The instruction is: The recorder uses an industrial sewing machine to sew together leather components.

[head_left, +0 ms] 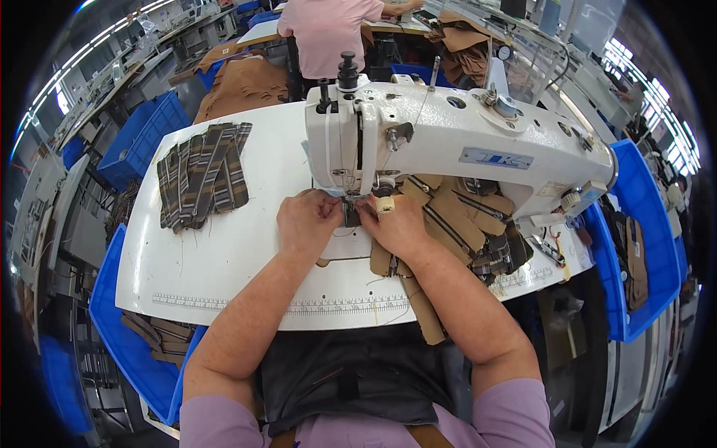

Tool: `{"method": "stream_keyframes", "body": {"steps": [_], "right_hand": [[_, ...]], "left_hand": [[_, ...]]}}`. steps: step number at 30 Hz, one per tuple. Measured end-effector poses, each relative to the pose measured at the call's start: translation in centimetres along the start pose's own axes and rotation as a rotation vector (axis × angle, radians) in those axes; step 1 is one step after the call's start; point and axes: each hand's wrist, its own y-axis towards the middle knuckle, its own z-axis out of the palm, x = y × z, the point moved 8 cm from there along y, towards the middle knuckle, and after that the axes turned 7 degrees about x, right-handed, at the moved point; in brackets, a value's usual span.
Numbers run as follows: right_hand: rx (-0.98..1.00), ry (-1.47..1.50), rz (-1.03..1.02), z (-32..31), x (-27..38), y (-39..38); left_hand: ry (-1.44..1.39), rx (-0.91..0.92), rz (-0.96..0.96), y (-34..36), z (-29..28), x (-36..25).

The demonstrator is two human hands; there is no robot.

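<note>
Both my hands are at the needle of a white sewing machine, one on each side of the presser foot. My left hand is closed in a pinch just left of the foot. On the other side, my right hand has its fingers pressed together close to the needle plate. Whatever lies between the fingertips is too small and too covered to name. Under and beside my right forearm are several brown fabric pieces with dark zipper strips. A stack of striped brown-and-grey fabric pieces rests on the table's left.
Thread snips lie right on the white table; a measuring tape runs along its front edge. Blue bins with fabric stand at the left and right. A person in pink works ahead, near brown material.
</note>
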Motion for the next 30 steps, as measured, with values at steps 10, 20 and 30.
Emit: {"method": "stream_keyframes", "body": {"steps": [10, 20, 30], "right_hand": [[0.059, -0.110, 0.046, 0.2, -0.1, 0.0], [0.026, -0.022, 0.043, -0.2, -0.1, -0.2], [0.028, 0.005, 0.087, -0.2, -0.4, -0.1]], "left_hand": [[-0.038, 0.072, -0.015, 0.0, 1.1, 0.9], [0.053, 0.083, 0.129, 0.3, 1.8, -0.6], [0.063, 0.023, 0.190, 0.2, 1.1, -0.9]]}}
